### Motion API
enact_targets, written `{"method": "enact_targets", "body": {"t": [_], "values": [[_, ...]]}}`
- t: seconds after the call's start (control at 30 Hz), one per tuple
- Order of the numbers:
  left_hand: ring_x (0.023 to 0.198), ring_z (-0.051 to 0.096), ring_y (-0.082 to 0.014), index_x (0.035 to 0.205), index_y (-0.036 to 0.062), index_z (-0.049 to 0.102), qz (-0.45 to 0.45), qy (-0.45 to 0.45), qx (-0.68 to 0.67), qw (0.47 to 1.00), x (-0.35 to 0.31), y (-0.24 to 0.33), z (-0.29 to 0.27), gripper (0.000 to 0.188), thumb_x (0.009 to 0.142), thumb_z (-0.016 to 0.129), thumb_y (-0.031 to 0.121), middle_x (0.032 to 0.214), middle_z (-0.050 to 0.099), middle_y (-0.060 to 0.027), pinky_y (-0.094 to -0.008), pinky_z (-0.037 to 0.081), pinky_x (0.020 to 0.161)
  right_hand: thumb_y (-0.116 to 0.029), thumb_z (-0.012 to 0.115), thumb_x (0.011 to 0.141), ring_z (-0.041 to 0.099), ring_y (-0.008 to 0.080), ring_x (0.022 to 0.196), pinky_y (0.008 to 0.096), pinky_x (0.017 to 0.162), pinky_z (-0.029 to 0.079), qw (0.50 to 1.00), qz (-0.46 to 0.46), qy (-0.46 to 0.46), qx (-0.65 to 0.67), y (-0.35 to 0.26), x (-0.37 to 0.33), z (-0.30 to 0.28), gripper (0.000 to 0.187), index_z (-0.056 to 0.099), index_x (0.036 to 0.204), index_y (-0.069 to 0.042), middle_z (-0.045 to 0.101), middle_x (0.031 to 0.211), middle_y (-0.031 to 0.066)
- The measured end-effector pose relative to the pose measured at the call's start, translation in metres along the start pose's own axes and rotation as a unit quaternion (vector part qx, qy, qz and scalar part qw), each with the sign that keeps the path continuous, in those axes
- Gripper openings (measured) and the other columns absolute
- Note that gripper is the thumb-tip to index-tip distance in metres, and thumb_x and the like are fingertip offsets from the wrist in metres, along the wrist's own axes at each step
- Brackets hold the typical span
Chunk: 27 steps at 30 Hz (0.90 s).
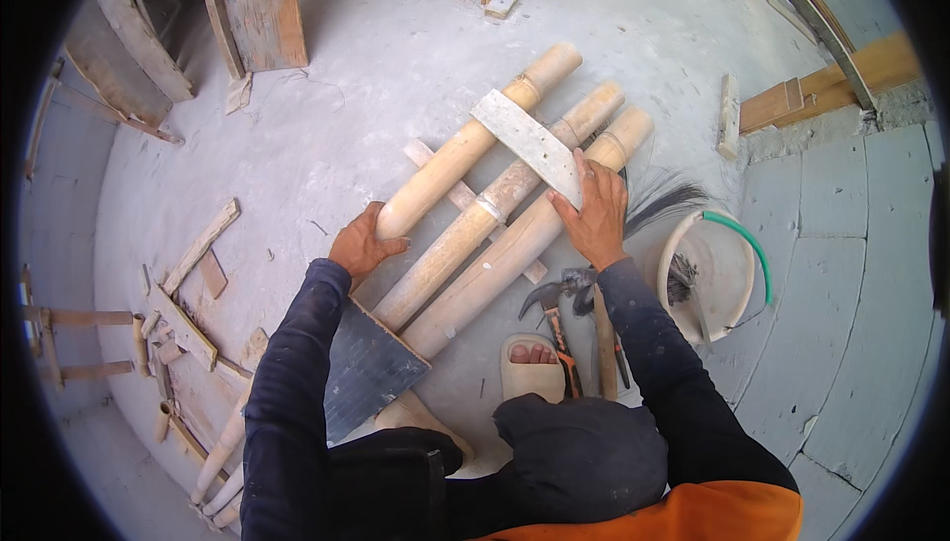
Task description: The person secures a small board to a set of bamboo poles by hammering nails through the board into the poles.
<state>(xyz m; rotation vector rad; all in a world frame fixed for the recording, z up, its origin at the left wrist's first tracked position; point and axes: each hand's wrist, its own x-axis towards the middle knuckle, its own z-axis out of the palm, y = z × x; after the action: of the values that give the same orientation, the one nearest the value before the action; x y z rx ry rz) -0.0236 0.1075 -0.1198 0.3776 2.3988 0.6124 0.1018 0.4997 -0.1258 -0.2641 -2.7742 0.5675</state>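
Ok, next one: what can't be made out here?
Head view:
Whether the middle bamboo pole and right bamboo pole run beneath the dark board: the board blocks it.
Some fingers of the left hand: hidden by the hand or left bamboo pole.
Lower end of the pale board: covered by the right hand.
Dark strands in the bucket: too small to identify.

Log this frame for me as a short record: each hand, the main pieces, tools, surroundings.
Left hand: on the lower end of the left bamboo pole
Right hand: thumb and fingers on the near end of the pale board
Board position: across the left pole, middle bamboo pole and right bamboo pole
Under the poles: wooden crosspiece
Tool: claw hammer, beside a sandal
Right side: pale bucket with green-sleeved handle
Left side: wood scraps on the floor
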Motion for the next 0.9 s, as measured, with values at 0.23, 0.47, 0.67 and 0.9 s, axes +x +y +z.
{"method": "enact_targets", "body": {"t": [0.23,0.47,0.67,0.9], "values": [[0.118,0.072,-0.0441,0.150,0.0029,0.050,-0.008,-0.001,-0.014,1.000,-0.002,0.002,0.004,0.085,0.086,0.085,0.048,0.126,0.072,-0.0307,-0.0474,0.055,0.103,-0.041,0.076,0.097,0.043,0.0404,0.146,0.0560,0.119,0.032,0.999,0.003,0.039,-0.005,0.008,-0.007,0.016,0.078,0.048,0.162,-0.007,0.054,0.152,0.0167],[0.119,0.072,-0.0440,0.153,-0.0003,0.047,0.003,-0.009,-0.022,1.000,-0.004,0.001,0.001,0.090,0.087,0.084,0.047,0.128,0.072,-0.0310,-0.0465,0.054,0.106,-0.045,0.070,0.100,0.039,0.0436,0.151,0.0577,0.121,0.034,1.000,0.008,-0.024,-0.016,0.006,-0.001,0.003,0.077,0.047,0.163,-0.007,0.051,0.158,0.0204],[0.137,0.059,-0.0444,0.158,0.0021,0.045,0.030,0.032,0.029,0.999,-0.004,0.003,0.003,0.090,0.089,0.083,0.046,0.144,0.062,-0.0304,-0.0489,0.047,0.116,-0.046,0.064,0.104,0.041,0.0441,0.151,0.0565,0.120,0.037,0.998,0.006,-0.061,-0.023,0.004,0.004,-0.006,0.074,0.047,0.163,-0.005,0.053,0.158,0.0223],[0.161,0.026,-0.0437,0.167,0.0125,0.038,0.176,0.180,0.158,0.955,-0.009,0.054,0.018,0.084,0.097,0.074,0.042,0.170,0.039,-0.0167,-0.0593,0.033,0.128,-0.039,0.074,0.097,0.048,0.0413,0.144,0.0487,0.120,0.041,0.996,0.043,-0.079,0.010,-0.014,0.013,-0.027,0.077,0.050,0.160,-0.002,0.057,0.154,0.0207]]}}
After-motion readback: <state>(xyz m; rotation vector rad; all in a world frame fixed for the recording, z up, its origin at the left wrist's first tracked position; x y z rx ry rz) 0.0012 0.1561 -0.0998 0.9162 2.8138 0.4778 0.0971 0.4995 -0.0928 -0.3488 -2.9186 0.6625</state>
